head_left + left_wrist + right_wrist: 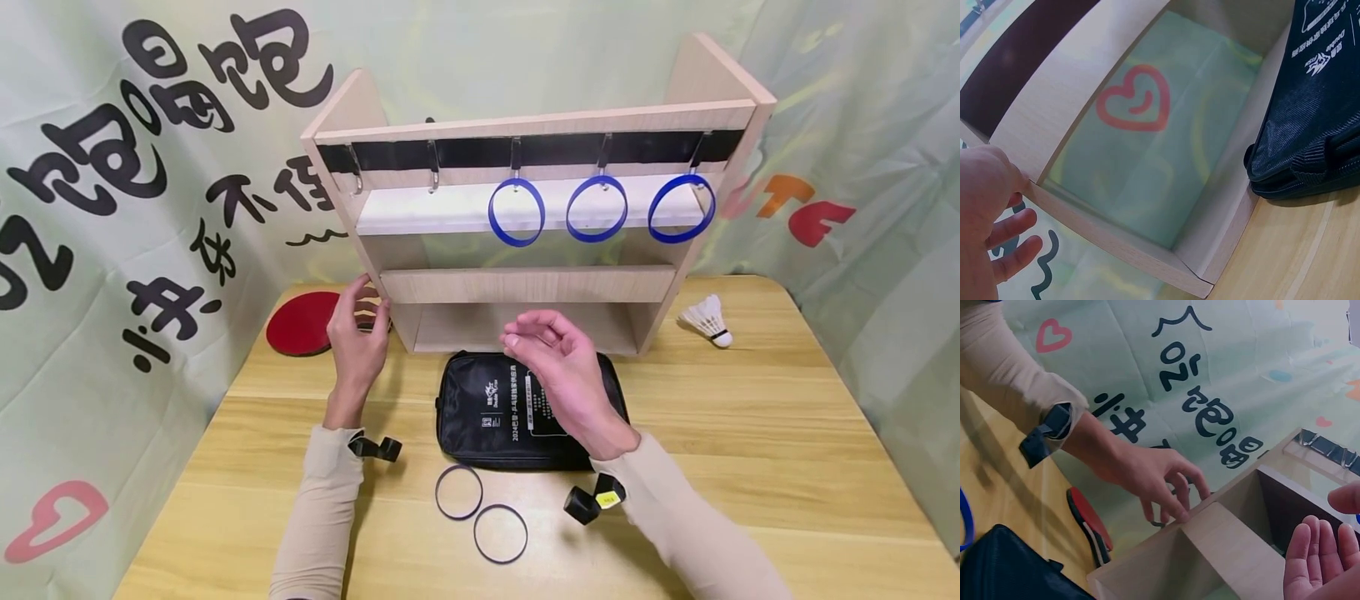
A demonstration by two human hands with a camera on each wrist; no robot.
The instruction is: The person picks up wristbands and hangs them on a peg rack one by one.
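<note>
A light wooden shelf rack (525, 283) stands at the back of the table, with a row of metal hooks under its top board. Three blue rings (596, 208) hang from the right-hand hooks. Two more rings (459, 492) lie flat on the table near me. My left hand (363, 312) touches the rack's left side panel (1235, 550) with spread fingertips (1179, 512); its palm (985, 200) lies against the panel's edge (1116, 240). My right hand (525, 333) hovers over a black zip bag (487, 408), fingers loosely curled and empty.
A red table tennis paddle (300, 325) lies left of the rack, behind my left hand. A white shuttlecock (707, 319) sits right of the rack. A printed green cloth hangs behind and beside the wooden table (750, 433). The black bag (1316, 112) lies against the rack's foot.
</note>
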